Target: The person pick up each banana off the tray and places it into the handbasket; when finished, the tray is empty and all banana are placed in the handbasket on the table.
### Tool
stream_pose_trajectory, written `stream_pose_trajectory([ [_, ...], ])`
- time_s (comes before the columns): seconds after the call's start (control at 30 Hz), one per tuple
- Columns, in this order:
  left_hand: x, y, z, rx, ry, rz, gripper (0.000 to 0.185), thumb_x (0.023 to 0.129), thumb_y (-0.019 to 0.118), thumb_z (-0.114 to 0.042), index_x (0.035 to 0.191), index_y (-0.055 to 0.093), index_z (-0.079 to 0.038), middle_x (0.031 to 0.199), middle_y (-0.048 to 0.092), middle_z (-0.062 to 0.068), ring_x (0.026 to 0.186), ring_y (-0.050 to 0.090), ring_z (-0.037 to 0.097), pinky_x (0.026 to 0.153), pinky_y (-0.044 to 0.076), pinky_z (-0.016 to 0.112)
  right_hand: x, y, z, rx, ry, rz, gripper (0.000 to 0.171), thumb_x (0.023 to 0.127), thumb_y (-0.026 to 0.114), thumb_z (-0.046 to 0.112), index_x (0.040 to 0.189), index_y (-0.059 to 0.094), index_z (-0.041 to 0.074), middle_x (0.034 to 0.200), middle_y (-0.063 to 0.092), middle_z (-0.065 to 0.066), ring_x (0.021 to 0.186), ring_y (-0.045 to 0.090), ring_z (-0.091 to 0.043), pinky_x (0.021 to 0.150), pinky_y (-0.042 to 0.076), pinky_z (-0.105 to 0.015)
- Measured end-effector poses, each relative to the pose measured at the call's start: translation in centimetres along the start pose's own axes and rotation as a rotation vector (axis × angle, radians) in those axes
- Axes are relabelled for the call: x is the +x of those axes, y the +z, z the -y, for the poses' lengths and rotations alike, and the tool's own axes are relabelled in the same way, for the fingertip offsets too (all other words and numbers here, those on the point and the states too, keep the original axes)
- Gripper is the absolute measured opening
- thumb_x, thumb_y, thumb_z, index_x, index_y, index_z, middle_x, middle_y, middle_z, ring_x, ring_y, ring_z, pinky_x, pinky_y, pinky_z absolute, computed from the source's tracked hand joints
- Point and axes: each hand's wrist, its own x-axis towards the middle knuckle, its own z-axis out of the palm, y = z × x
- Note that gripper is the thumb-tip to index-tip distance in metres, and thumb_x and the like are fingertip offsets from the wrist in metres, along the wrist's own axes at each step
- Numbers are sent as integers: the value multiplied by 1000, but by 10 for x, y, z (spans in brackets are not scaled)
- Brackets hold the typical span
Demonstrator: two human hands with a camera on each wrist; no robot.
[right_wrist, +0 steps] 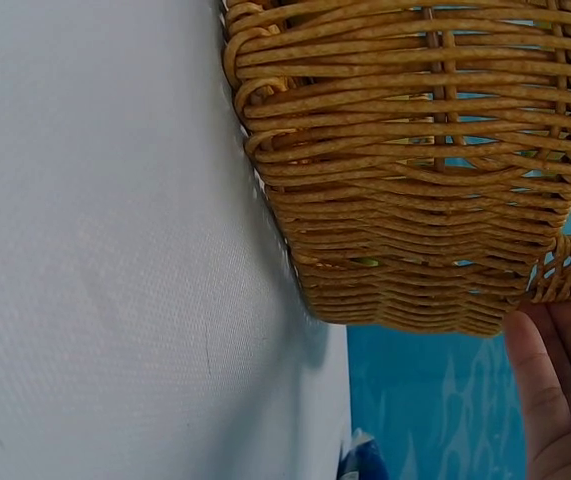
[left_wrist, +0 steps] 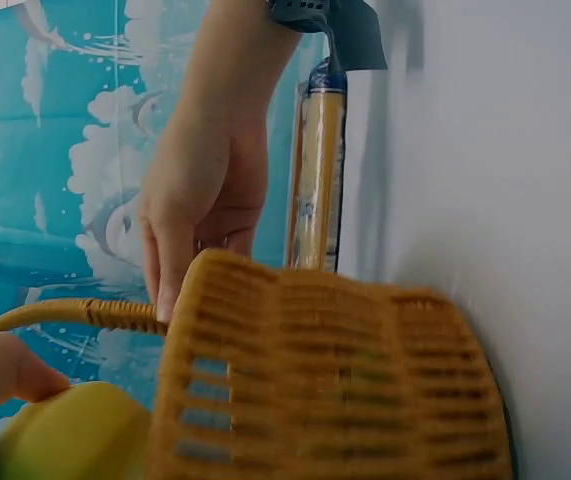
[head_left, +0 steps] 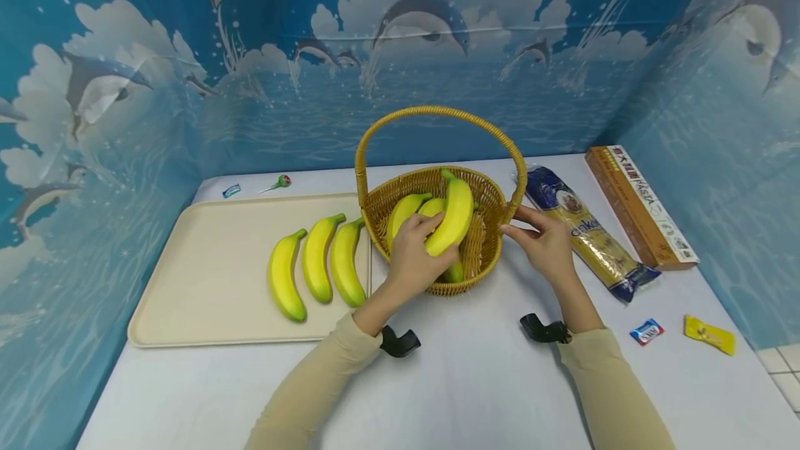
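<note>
My left hand grips a yellow banana with a green tip, held tilted over the wicker basket. Other bananas lie inside the basket, partly hidden by that hand and banana. At the basket's right side, my right hand holds the foot of the arched handle between thumb and fingers. The right wrist view shows the fingers against the woven rim and handle. Three more bananas lie side by side on the beige tray, left of the basket.
Right of the basket lie a pasta packet and a long brown pasta box. Small wrapped sweets and a yellow packet sit at the front right. A lollipop and another sweet lie behind the tray.
</note>
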Motion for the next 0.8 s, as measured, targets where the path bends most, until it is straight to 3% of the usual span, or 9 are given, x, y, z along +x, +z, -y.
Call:
stream_pose_trajectory([
  [0.13, 9, 21, -3, 69, -37, 81, 56, 81, 70, -25, 132, 61, -5, 109, 62, 11, 90, 54, 19, 72, 39, 24, 0, 1, -1, 16, -6, 0, 42, 85, 75, 10, 124, 65, -2, 119, 67, -23, 97, 56, 17, 74, 51, -8],
  [0.27, 14, 34, -1, 129, -66, 114, 55, 81, 70, -26, 132, 61, -5, 110, 63, 11, 93, 56, 19, 72, 38, 23, 0, 1, -2, 13, -12, -6, 42, 85, 75, 11, 124, 65, -2, 119, 67, -23, 98, 56, 18, 74, 51, -8],
  [0.57, 17, 45, 4, 221, -94, 217, 55, 88, 69, -32, 135, 59, -6, 119, 63, 12, 106, 57, 24, 84, 45, 34, 0, 1, -1, 2, -32, -16, 42, 84, 75, 9, 123, 66, -3, 118, 68, -22, 99, 55, 18, 74, 50, -7],
  [0.67, 14, 45, 4, 230, -82, 218, 56, 88, 69, -35, 135, 59, -6, 122, 63, 11, 108, 56, 25, 87, 46, 36, 0, 1, 0, -7, -35, -17, 42, 84, 75, 9, 123, 66, -3, 118, 68, -22, 99, 55, 19, 74, 50, -7],
  [0.8, 7, 40, 2, 168, -38, 168, 55, 88, 69, -33, 135, 59, -5, 121, 62, 10, 106, 55, 23, 88, 45, 34, 0, 2, 0, -5, -37, -17, 42, 84, 75, 9, 123, 65, -4, 117, 68, -22, 99, 55, 18, 74, 50, -7],
])
